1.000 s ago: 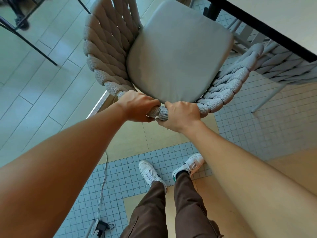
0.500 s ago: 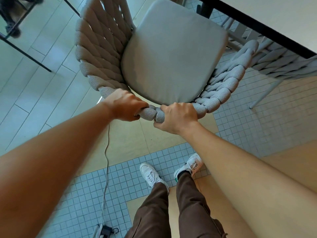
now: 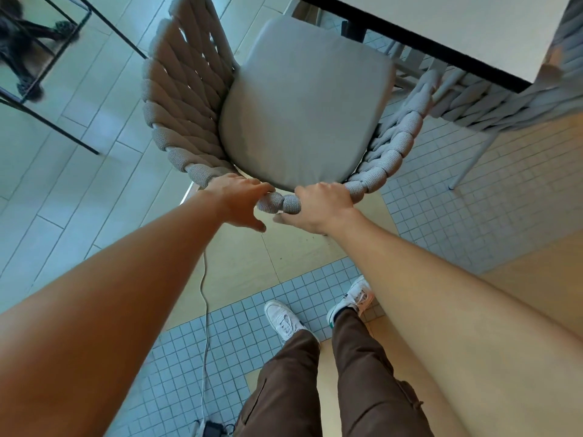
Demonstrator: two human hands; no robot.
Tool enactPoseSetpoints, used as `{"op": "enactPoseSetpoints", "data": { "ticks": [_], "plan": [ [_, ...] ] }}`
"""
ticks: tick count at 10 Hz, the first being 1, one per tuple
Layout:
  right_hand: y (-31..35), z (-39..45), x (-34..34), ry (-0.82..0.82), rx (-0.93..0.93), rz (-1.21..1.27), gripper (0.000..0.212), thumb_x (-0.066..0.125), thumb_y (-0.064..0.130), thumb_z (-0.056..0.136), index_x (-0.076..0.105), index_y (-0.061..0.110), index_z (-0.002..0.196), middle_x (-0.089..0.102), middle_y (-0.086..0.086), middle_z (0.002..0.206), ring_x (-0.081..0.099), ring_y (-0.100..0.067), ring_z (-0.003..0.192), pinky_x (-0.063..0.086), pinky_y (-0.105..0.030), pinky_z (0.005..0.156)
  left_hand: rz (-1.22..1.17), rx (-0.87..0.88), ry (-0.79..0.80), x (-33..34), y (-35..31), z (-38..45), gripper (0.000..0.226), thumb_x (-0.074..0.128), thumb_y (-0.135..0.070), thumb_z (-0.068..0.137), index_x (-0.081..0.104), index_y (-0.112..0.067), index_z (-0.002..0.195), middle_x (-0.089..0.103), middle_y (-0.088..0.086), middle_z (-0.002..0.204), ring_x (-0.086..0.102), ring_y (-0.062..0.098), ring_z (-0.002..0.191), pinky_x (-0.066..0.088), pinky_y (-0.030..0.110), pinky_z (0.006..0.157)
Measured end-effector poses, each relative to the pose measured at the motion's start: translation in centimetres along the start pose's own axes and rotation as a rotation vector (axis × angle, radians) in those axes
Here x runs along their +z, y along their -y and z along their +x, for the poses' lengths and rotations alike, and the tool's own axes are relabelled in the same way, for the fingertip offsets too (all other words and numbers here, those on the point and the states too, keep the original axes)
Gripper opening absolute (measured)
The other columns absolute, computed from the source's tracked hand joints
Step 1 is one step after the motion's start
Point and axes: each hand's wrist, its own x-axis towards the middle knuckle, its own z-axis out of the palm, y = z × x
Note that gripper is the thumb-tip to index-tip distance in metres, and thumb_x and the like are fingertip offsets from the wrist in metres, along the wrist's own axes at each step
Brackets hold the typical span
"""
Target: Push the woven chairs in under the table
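1. Since the earlier frame, both hands have loosened on the chair (image 3: 303,102): the left hand (image 3: 238,197) and right hand (image 3: 321,206) were wrapped tight round the back rail, and now the thumbs stick out below it, fingers only draped over the top.
2. Neither hand is closed on anything; each rests half-open on the woven rail, the two hands near each other at its middle.
3. That chair stands mostly clear of the counter (image 3: 441,29), only its far right corner under the edge.
4. Pushed with such a loose hold, the hands could slip off the rope.
5. Its right arm sits just beside a second chair (image 3: 492,102) already under the counter; a skewed push could jam them.
6. A cable (image 3: 204,298) lies on the floor to the near left, likely a trip risk.
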Motion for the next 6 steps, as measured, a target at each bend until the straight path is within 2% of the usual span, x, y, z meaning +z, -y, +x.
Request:
{"op": "enactPoseSetpoints", "data": {
  "ticks": [1,2,3,4,5,6],
  "plan": [
    [-0.2,-2.4,-1.3,0.048,0.007,0.049,0.086,0.031,0.087,0.086,0.06,0.016,0.127,0.065,-0.008,0.129,0.053,-0.03,0.125,0.036,-0.047,0.107,0.035,0.01,-0.003,-1.0,-1.3,-1.2,0.095,0.054,-0.085,0.072,0.029,-0.037,0.149,0.056,-0.005,0.14,0.058,0.023,0.12,0.057,0.043,0.084],
    [-1.1,-5.2,-2.9,0.092,-0.013,0.032,0.087,0.03,0.082,0.09,0.048,0.018,0.146,0.05,-0.006,0.149,0.038,-0.029,0.141,0.021,-0.051,0.119,0.062,0.028,-0.026,-2.1,-2.9,-2.1,0.094,0.049,-0.087,0.074,0.025,-0.038,0.15,0.053,-0.004,0.143,0.061,0.023,0.116,0.059,0.036,0.068],
    [-2.7,-8.0,-4.6,0.093,0.004,0.084,0.083,0.034,0.083,0.088,0.046,0.028,0.15,0.046,-0.004,0.153,0.032,-0.027,0.145,0.018,-0.054,0.12,-0.031,0.067,-0.013,-3.9,-4.7,-2.8,0.089,0.051,-0.081,0.08,0.027,-0.034,0.151,0.053,0.001,0.142,0.062,0.024,0.113,0.058,0.036,0.075],
    [-4.9,-11.5,-5.7,0.086,0.078,0.145,0.089,0.033,0.089,0.082,0.048,0.03,0.148,0.044,-0.002,0.156,0.03,-0.027,0.148,0.016,-0.057,0.12,-0.067,0.095,-0.049,-5.9,-7.8,-3.2,0.086,0.049,-0.081,0.08,0.031,-0.034,0.149,0.053,0.0,0.143,0.061,0.026,0.114,0.057,0.044,0.082],
    [-7.3,-14.6,-6.5,0.101,0.178,0.183,0.102,0.03,0.096,0.076,0.043,0.029,0.152,0.039,-0.002,0.16,0.025,-0.028,0.151,0.013,-0.058,0.12,-0.077,0.123,-0.107,-7.6,-11.1,-3.1,0.079,0.048,-0.08,0.08,0.034,-0.038,0.146,0.054,-0.005,0.14,0.06,0.024,0.116,0.056,0.045,0.084],
    [-10.4,-17.7,-6.4,0.148,0.234,0.196,0.116,0.03,0.1,0.069,0.032,0.025,0.157,0.031,-0.003,0.165,0.016,-0.028,0.154,0.008,-0.059,0.123,-0.063,0.167,-0.165,-8.3,-14.5,-2.3,0.068,0.052,-0.075,0.084,0.037,-0.039,0.14,0.056,-0.004,0.135,0.062,0.024,0.11,0.053,0.037,0.073]
  ]
}}
